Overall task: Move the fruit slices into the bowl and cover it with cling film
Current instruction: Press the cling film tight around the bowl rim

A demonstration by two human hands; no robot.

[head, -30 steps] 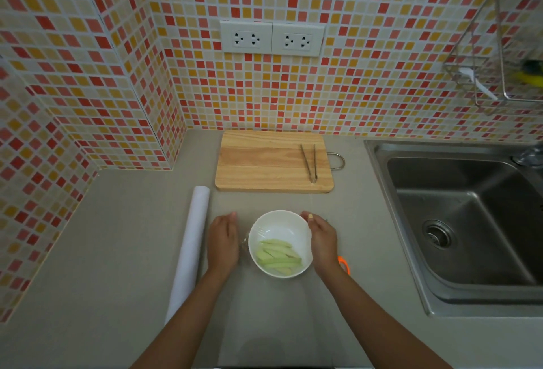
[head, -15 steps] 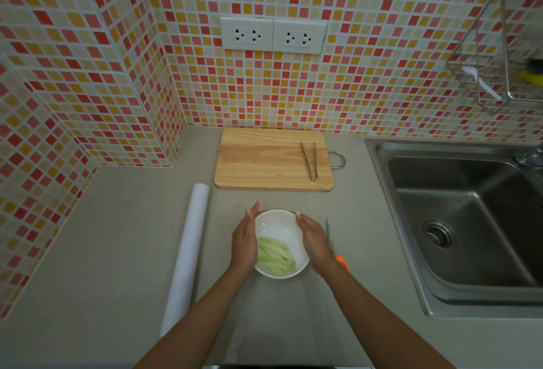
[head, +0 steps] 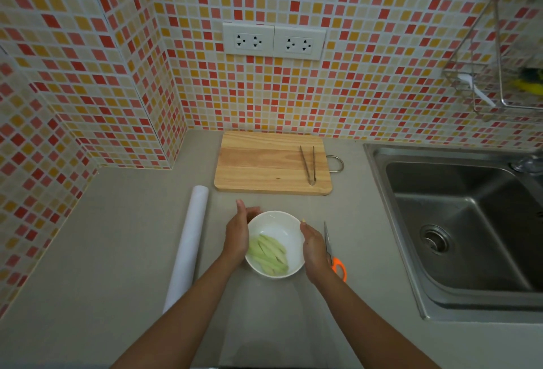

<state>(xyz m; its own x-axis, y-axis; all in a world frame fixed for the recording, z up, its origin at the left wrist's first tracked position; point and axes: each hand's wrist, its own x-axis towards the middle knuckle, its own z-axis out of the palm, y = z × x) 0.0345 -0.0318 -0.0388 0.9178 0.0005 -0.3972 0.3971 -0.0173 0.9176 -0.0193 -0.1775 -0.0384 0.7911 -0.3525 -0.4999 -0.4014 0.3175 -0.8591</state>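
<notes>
Risk sits closest to me: both hands cup the round white ceramic bowl (head: 276,243), and I cannot make out clearly whether film already lies over it. My left hand (head: 237,232) presses flat against the rim at nine o'clock, fingers together and extended; my right hand (head: 313,246) lies along the rim at three o'clock, fingers loosely curled, gripping nothing that I can see. The pale green fruit slices (head: 269,254) lie inside, toward six o'clock. If I push unevenly, I judge the bowl could skid or tip. Orange-handled steel scissors (head: 333,252) rest just beside my right wrist, easy to knock. The long white cling film roll (head: 188,243) lies further out at nine o'clock. Beyond, at twelve, metal tongs (head: 308,164) rest on the bare wooden chopping board (head: 264,162).
</notes>
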